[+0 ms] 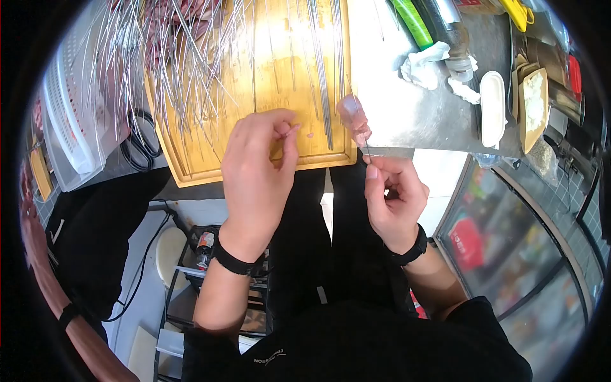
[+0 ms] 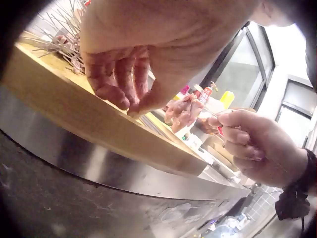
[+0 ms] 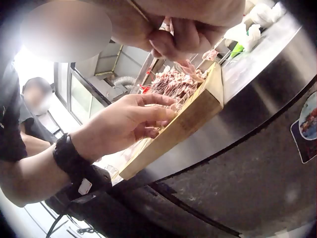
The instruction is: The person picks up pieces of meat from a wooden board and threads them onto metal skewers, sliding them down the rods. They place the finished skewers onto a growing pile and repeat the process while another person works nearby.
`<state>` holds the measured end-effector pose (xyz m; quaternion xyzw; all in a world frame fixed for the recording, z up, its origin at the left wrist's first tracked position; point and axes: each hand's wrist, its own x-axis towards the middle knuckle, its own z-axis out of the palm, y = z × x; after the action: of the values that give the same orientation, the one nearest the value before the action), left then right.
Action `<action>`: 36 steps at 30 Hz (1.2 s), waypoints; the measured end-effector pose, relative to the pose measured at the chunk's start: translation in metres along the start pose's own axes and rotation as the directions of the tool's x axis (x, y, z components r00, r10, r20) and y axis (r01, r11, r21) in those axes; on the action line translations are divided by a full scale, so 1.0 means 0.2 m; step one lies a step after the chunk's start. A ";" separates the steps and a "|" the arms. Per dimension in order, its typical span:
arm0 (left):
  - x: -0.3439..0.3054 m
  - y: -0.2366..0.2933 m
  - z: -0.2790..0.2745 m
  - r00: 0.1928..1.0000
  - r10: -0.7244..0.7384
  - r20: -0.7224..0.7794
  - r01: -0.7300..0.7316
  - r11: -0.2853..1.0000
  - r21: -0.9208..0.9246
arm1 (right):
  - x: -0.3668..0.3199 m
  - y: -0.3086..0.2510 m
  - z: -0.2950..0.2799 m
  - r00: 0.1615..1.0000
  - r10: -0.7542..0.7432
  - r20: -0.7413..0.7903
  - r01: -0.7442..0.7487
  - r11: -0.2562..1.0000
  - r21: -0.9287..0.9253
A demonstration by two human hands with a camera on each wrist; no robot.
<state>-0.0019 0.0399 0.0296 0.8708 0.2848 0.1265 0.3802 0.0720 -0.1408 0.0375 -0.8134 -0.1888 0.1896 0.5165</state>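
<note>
Skewer point(image 1: 367, 151) with a piece of meat point(image 1: 353, 114) on its tip is pinched in the right hand point(image 1: 394, 197), just over the near edge of the tabletop point(image 1: 420, 114). The left hand point(image 1: 258, 172) beside it has its fingertips pinched together; whether they hold anything, I cannot tell. Beyond lies a cutting board point(image 1: 273, 76) strewn with loose skewers point(image 1: 321, 63).
</note>
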 end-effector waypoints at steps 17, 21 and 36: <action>-0.01 -0.03 -0.08 1.000 -0.020 0.020 0.017 0.989 0.147 | 0.00 0.01 -0.03 0.978 -0.084 0.192 0.118 0.978 -0.175; 0.01 -0.05 -0.03 0.998 0.058 0.015 -0.060 0.966 0.251 | -0.01 0.00 0.00 0.939 -0.117 0.323 0.208 0.942 -0.264; -0.03 -0.02 -0.04 0.990 -0.138 0.020 0.135 0.985 0.111 | 0.01 -0.04 0.03 0.979 -0.052 0.195 0.084 0.984 -0.156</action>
<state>-0.0120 0.0435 0.0311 0.8704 0.3451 0.0722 0.3438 0.0697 -0.1326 0.0430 -0.8242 -0.2800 0.2324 0.4339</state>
